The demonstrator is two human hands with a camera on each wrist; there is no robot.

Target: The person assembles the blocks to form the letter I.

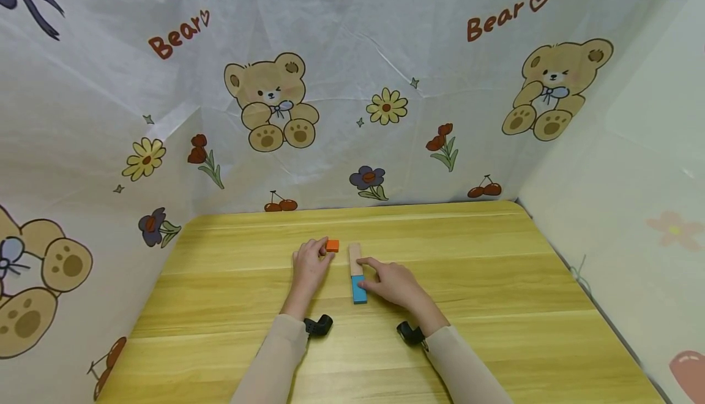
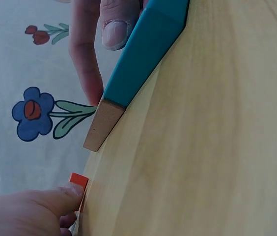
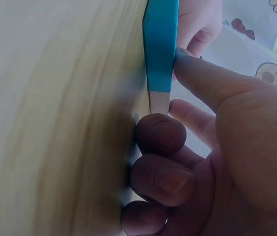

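A plain wooden block (image 1: 355,257) and a blue block (image 1: 359,292) lie end to end on the table, the blue one nearer the person. My right hand (image 1: 395,283) has its index fingertip on the wooden block and its thumb on the blue block (image 3: 160,54); its other fingers are bent beneath the palm. To the left, apart from that row, my left hand (image 1: 308,264) pinches a small orange block (image 1: 333,246). The left wrist view shows the left thumb against the orange block (image 2: 79,180); the far side of its grip is hidden.
The wood-grained table (image 1: 496,269) runs back to a white cloth (image 1: 341,37) printed with bears and flowers. Similar cloth hangs at the left, and a pale surface (image 1: 633,165) stands along the right side. Each wrist carries a black device (image 1: 321,325).
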